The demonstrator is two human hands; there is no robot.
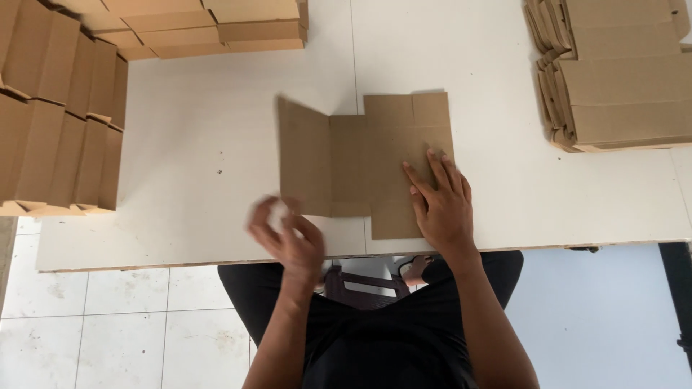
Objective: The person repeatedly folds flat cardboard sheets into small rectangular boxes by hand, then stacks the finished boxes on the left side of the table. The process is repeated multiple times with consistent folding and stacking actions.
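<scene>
**Flat cardboard blank held down on a white table**

The white table [202,144] fills most of the view. On its far left stands a row of folded boxes [58,115], with more at the far middle [216,29]; a stack of flat blanks [620,79] lies at the far right. Near the middle of the table, close to the near edge, lies a single cardboard blank [360,155], unfolded, its left panel slightly raised along a crease. The right hand [441,202] rests on the blank's right part, palm down and fingers spread, pressing it flat. The left hand [287,241], blurred, hovers just beside the blank's near-left corner; fingers appear curled, holding nothing that can be made out. The blank looks light, thin and fairly stiff, likely to bend cleanly only at its creases; panel edges offer the best hold.
</scene>
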